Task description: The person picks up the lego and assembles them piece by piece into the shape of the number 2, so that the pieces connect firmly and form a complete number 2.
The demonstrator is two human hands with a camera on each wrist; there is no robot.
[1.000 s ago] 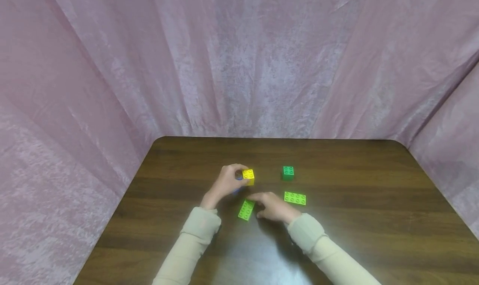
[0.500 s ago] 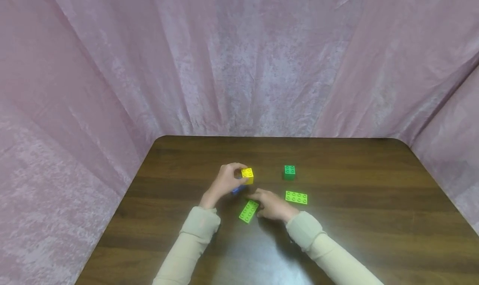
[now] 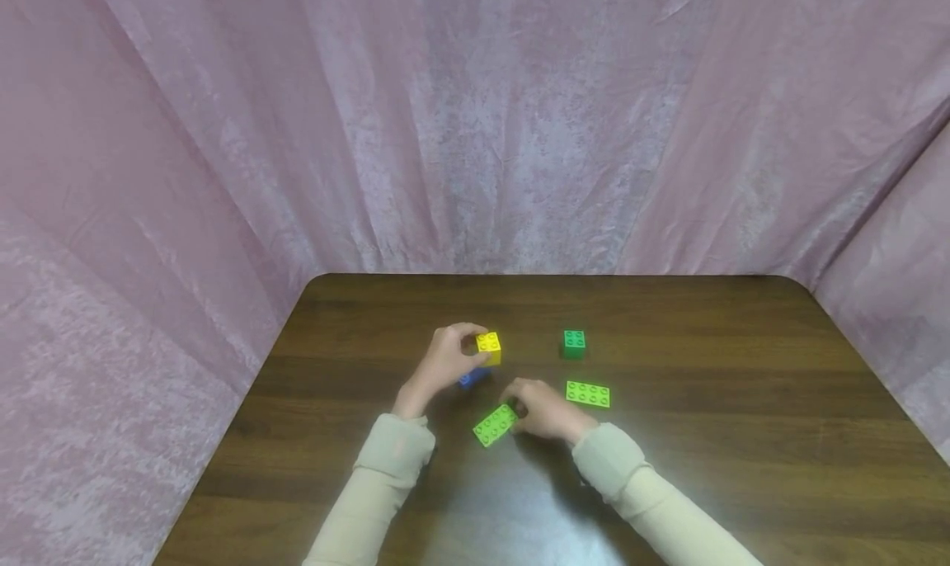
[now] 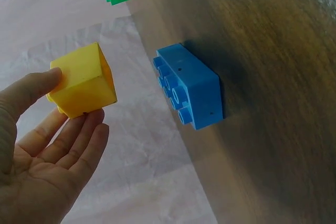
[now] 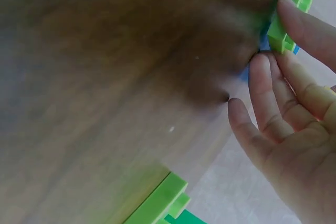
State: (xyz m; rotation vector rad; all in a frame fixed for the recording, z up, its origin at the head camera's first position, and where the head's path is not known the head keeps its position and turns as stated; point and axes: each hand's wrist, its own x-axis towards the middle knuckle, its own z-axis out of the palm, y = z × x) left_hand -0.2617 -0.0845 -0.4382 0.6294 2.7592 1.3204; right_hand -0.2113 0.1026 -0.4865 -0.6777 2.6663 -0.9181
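Two hands, left [image 3: 444, 360] pinching glossy yellow cube brick [image 3: 489, 347], right [image 3: 545, 411] gripping studded lime plate [image 3: 495, 425].

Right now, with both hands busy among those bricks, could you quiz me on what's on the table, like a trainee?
1. True or false: the left hand holds the yellow brick.
2. Which brick lies on the table just below the left hand? A) red B) blue C) white
3. What does the right hand pinch?

Key:
1. True.
2. B, the blue brick.
3. One end of a light green flat brick; a second light green brick and a dark green brick lie untouched.
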